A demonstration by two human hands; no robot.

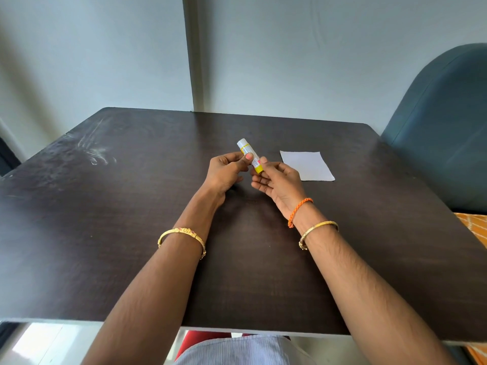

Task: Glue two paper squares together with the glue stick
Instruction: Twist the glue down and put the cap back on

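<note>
A glue stick [250,154] with a white cap and a yellow body is held tilted above the middle of the dark table [131,206]. My left hand [226,172] pinches its upper part just under the cap. My right hand [276,181] grips its yellow lower end. A white paper square [307,165] lies flat on the table just right of my right hand, apart from it. I cannot tell whether it is one sheet or two stacked.
A blue-grey padded chair [442,122] stands at the table's right side. The table's far edge meets a pale wall [290,56]. Dusty smears [92,148] mark the table's far left. An orange patterned cloth [474,225] shows at the right edge.
</note>
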